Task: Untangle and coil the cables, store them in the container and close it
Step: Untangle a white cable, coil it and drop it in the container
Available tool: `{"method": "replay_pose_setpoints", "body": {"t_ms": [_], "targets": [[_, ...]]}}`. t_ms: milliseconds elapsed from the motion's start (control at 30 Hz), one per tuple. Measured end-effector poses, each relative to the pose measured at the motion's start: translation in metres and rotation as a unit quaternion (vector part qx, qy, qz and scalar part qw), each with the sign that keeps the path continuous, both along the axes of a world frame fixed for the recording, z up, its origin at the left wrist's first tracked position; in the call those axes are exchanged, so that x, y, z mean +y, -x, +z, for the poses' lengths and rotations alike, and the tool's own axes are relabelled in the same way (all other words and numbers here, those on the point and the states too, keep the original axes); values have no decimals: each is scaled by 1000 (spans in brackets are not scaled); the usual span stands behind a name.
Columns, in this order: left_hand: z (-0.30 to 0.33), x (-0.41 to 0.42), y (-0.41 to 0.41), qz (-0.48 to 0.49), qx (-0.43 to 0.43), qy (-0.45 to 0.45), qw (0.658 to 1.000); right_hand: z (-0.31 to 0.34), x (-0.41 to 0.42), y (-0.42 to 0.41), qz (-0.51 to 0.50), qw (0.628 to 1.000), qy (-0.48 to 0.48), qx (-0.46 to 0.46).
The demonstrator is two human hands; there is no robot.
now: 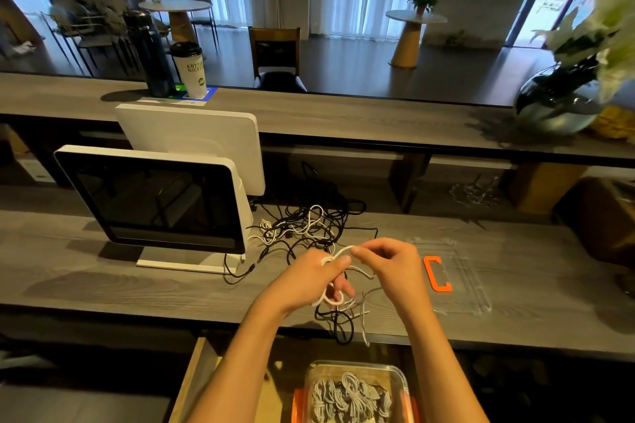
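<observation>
Head view: both hands over the counter (103, 285) edge. Left hand (309, 280) has white cable (338, 252) looped round its fingers, clenched on it; right hand (388, 263) pinches same cable's free end just beside. Tangled blk/wht cables (302, 230) lie behind, by monitor (154, 199). Clear lid (460, 278) w/ orange clip to the right. Container (357, 395) below, coiled cables inside.
</observation>
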State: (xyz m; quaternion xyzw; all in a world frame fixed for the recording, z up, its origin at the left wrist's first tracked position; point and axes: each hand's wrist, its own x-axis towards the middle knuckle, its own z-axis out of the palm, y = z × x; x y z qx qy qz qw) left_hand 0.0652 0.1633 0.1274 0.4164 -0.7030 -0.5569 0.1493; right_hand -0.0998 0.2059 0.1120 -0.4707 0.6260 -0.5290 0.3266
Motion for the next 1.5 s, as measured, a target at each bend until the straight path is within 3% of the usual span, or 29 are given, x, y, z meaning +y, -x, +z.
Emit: {"method": "replay_pose_setpoints", "body": {"t_ms": [67, 133, 233, 300, 400, 467, 533, 600, 633, 667, 733, 800, 900, 967, 1067, 1233, 1400, 1500], "targets": [[0, -5, -6, 33, 24, 12, 999, -2, 1, 1, 17, 1000, -22, 2], [-3, -8, -11, 81, 126, -58, 987, -3, 1, 1, 28, 999, -36, -7], [-2, -11, -15, 206, 271, -157, 927, -3, 3, 4, 33, 998, -54, -23], [-5, -20, -19, 317, 290, -139, 892, -6, 4, 8, 38, 997, -71, -22], [-10, -35, -27, 435, 249, -62, 863, -8, 7, 13, 47, 995, -85, -36], [-12, -39, -32, 455, 343, -91, 817, -8, 7, 14, 58, 994, -89, -36], [-9, -42, -35, 430, 495, -174, 735, -7, 6, 13, 77, 992, -97, -28], [-6, -44, -36, 422, 569, -225, 669, -6, 5, 11, 100, 989, -109, -20], [-6, -44, -36, 431, 557, -217, 676, -6, 5, 10, 108, 988, -112, -18], [-7, -44, -35, 448, 509, -182, 712, -5, 5, 9, 112, 988, -109, -18], [-9, -41, -34, 464, 328, -62, 821, -3, 5, 8, 124, 988, -92, -20], [-15, -39, -30, 421, 150, 49, 893, -1, 6, 6, 159, 985, -71, -22], [-19, -36, -20, 270, -31, 139, 952, 3, 5, 0, 178, 982, -49, -22], [-18, -29, -14, 141, -86, 114, 980, 3, 1, -4, 154, 988, -31, -11], [-13, -17, -11, 6, -88, 62, 994, 0, -3, -6, 126, 992, -2, 29], [-16, -13, -8, -143, -26, 20, 989, -3, -2, -7, 86, 996, -4, -10], [-16, -14, -14, -87, 38, -26, 995, -5, -2, -1, 112, 991, -21, -65], [-14, -18, -20, -24, 46, 8, 999, -8, 1, 3, 139, 983, -59, -100]]}}
